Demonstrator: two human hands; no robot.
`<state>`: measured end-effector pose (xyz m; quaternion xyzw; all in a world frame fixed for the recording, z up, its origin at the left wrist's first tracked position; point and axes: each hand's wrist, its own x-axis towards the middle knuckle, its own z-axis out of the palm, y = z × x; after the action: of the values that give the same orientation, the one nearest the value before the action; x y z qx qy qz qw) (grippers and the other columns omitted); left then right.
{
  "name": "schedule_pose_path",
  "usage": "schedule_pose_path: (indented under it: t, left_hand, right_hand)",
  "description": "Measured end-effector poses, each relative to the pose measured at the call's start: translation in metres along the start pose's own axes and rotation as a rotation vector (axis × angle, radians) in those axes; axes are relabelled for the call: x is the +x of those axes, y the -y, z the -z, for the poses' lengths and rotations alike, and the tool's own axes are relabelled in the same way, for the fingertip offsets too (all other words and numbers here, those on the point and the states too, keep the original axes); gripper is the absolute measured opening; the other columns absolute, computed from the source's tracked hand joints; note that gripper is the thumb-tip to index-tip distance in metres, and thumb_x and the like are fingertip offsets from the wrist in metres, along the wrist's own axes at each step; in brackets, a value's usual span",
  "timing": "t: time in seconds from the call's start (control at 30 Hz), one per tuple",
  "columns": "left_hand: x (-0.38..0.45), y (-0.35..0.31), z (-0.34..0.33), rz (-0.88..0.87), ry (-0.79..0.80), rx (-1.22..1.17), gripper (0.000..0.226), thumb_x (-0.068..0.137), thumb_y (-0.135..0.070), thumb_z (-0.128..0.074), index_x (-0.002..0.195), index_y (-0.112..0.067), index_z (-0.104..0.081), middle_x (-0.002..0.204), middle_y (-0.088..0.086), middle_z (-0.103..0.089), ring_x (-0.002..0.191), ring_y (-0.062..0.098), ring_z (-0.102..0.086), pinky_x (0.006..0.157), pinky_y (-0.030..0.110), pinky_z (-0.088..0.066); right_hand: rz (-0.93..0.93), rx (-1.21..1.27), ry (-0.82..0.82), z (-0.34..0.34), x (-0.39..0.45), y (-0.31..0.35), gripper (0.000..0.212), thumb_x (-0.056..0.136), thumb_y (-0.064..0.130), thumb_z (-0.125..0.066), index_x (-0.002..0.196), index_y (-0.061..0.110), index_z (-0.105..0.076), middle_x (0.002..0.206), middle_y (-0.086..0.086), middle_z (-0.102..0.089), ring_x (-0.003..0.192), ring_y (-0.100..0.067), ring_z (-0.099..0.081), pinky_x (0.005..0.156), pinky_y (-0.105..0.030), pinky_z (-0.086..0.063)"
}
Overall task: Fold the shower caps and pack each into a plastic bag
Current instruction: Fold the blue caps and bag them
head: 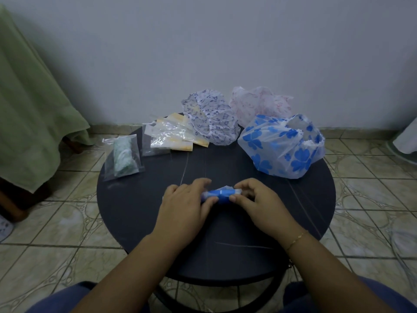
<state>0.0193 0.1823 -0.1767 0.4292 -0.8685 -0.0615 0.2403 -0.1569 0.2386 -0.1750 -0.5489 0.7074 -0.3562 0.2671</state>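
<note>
On the round dark table (140,213), my left hand (184,201) and my right hand (259,198) pinch the two ends of a blue-and-white shower cap (222,194) folded into a small tight roll, pressed against the tabletop. Three unfolded caps sit at the back: a blue-flowered one (282,146) on the right, a purple-patterned one (211,119) in the middle and a pink-patterned one (259,105) behind them. At the left lies a clear plastic bag holding a folded green cap (124,158). Beside it is a small pile of empty clear plastic bags (169,135).
A green cloth (29,105) hangs over furniture at the left, off the table. Tiled floor surrounds the table, and a grey wall rises just behind it. My knees in blue fabric (74,299) show under the table's near edge.
</note>
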Motion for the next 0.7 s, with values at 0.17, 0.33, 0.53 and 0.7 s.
schedule_pose_path:
  t: [0.17,0.33,0.53,0.7]
  left_hand:
    - [0.001,0.001,-0.016,-0.107,0.01,0.105,0.04,0.085,-0.027,-0.039,0.116,-0.016,-0.063,0.119,0.003,-0.064,0.113,0.025,-0.06,0.099,0.04,-0.042]
    - [-0.005,0.002,-0.024,-0.12,0.142,0.226,0.054,0.082,-0.029,-0.037,0.129,-0.01,-0.057,0.131,0.007,-0.059,0.12,0.027,-0.056,0.098,0.042,-0.041]
    - [-0.005,0.004,-0.026,-0.082,0.279,0.163,0.071,0.078,-0.046,0.005,0.143,-0.02,0.011,0.154,-0.002,0.01,0.146,0.018,0.006,0.117,0.032,0.006]
    - [-0.006,0.002,-0.026,-0.059,0.324,0.14,0.075,0.07,-0.048,0.024,0.14,-0.022,0.024,0.148,-0.006,0.03,0.14,0.013,0.028,0.115,0.032,0.017]
  right_hand:
    - [-0.102,0.169,-0.172,-0.008,0.007,0.005,0.028,0.085,0.032,-0.066,0.106,0.025,-0.05,0.077,-0.003,-0.065,0.076,-0.012,-0.06,0.066,-0.022,-0.045]
    - [-0.085,-0.075,-0.312,-0.017,0.008,0.005,0.026,0.087,0.034,-0.062,0.108,0.022,-0.052,0.085,0.005,-0.059,0.088,-0.012,-0.052,0.073,-0.025,-0.042]
    - [0.267,-0.482,-0.225,-0.035,0.0,0.015,0.064,0.088,0.044,-0.016,0.135,0.017,-0.049,0.143,0.0,-0.044,0.136,-0.016,-0.034,0.11,-0.038,-0.027]
    - [0.181,-0.56,0.106,-0.04,-0.006,0.014,0.088,0.068,0.052,0.016,0.15,0.024,0.001,0.159,0.01,0.004,0.141,-0.001,0.015,0.114,-0.033,0.015]
